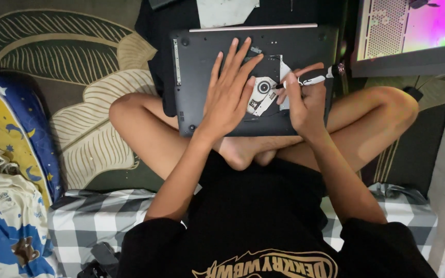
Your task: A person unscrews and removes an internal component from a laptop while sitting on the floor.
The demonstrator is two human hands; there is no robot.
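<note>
Right hand (pixel 305 105) grip clenched round screwdriver (pixel 312 79); left hand (pixel 230 92) released, flat on upturned dark laptop (pixel 202 56).

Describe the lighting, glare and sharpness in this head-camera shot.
Head view: dim, even indoor light; the glowing screen at top right is overexposed pink-white; the upturned laptop is dark, detail muted; left hand and right hand, holding the screwdriver, are reasonably sharp.

Leaf rug (pixel 52 67) w/ checked cushion (pixel 93 216), bedding (pixel 6 170)
</note>
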